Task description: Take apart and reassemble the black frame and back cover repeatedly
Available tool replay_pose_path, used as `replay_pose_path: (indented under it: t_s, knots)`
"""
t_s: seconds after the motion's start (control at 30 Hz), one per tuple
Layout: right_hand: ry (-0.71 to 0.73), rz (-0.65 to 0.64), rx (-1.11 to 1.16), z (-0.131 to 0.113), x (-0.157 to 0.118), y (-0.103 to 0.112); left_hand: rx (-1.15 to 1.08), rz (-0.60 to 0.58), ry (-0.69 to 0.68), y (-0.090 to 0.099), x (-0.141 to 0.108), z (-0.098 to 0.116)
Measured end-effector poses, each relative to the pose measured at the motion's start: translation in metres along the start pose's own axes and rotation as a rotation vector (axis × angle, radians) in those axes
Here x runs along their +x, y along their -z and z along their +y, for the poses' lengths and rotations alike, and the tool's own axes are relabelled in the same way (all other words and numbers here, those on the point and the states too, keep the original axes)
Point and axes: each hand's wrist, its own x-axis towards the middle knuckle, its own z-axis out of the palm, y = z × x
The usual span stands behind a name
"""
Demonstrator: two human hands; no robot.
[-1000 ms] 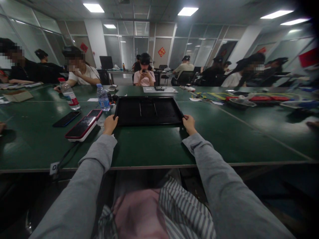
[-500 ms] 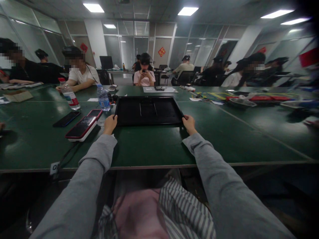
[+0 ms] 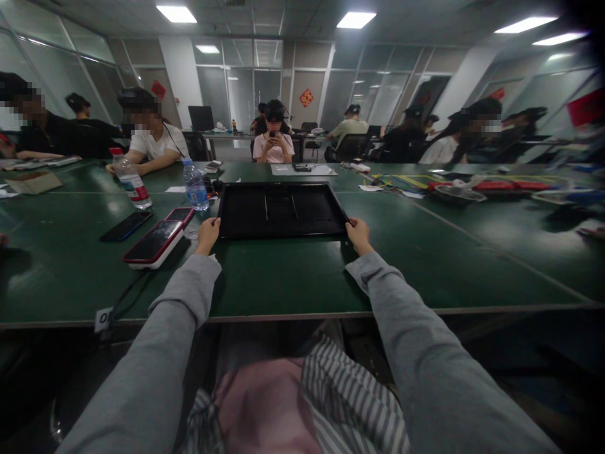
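A black tray (image 3: 278, 228) lies between the two hands, its long sides running across the green surface (image 3: 283, 277). The left grip (image 3: 208, 236) is closed at the tray's left side near the front corner, thumb at the rim; the right grip (image 3: 360, 236) is pinched on the opposite side, also close to its front corner. Most of the tray therefore extends beyond both hands, away from the person. Holding it at matching points on the two short sides probably keeps it level and square to the body, and leaves the inside uncovered, where two thin pale strips (image 3: 280, 207) show. The dim, low view does not show whether the underside rests on the surface or how far the fingers curl beneath. To the left of the left grip sit a red-rimmed device (image 3: 155, 242) on a white base and a dark phone (image 3: 126, 226), with a blue-capped bottle (image 3: 195, 186) and a red-capped bottle (image 3: 133, 181) standing farther back. Their place off to that side seems to give the tray its own space, though the blue-capped bottle is just beside its far left corner.
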Motion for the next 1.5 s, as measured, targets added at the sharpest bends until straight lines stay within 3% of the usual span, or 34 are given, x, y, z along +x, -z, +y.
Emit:
replay_pose_path:
  t_s: [0.67,1.5]
  knots:
    - [0.029,-0.005,-0.032,0.014,0.008,-0.004,-0.044,-0.007,-0.012,0.000,-0.001,0.000]
    - [0.017,-0.019,-0.017,0.009,0.004,-0.003,-0.045,-0.001,-0.028,-0.004,0.004,-0.003]
